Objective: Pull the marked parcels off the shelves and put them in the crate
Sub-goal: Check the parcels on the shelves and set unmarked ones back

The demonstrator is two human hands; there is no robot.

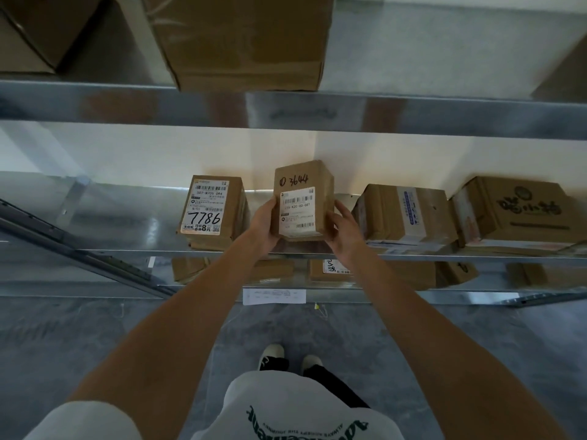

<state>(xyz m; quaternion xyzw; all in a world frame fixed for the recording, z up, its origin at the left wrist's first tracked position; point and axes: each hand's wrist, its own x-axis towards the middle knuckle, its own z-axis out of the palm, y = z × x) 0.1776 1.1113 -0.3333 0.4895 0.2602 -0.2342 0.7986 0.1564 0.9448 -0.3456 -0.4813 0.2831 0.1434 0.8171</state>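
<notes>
the person holds one small cardboard parcel (303, 201) between both hands, just above the front edge of the middle metal shelf (127, 217). the left hand (265, 225) wraps its left side, thumb on the front face, and the right hand (341, 231) cups its right side with the fingers curled round the edge. the parcel stands upright, tilted a little back, with "3644" handwritten in black at the top and one white barcode label below it (the smaller print is too fine to read).

three other parcels sit on the same shelf. to the left, just beside the held one but apart from it, stands a parcel marked 7786 (211, 212) in large black digits on its white label. to the right lies a taped brown box with a blue-printed strip (405, 214), and touching it further right is a printed carton with dark characters (521, 214) on its top.

on the upper shelf (413, 112) one large brown carton (244, 42) overhangs the front edge, with another box partly in view at the far left. the lowest shelf holds several more brown parcels, mostly hidden behind the arms; their number cannot be told. a white paper slip (274, 296) is stuck to that shelf's front rail. two shoes (287, 358) stand on the grey floor.
</notes>
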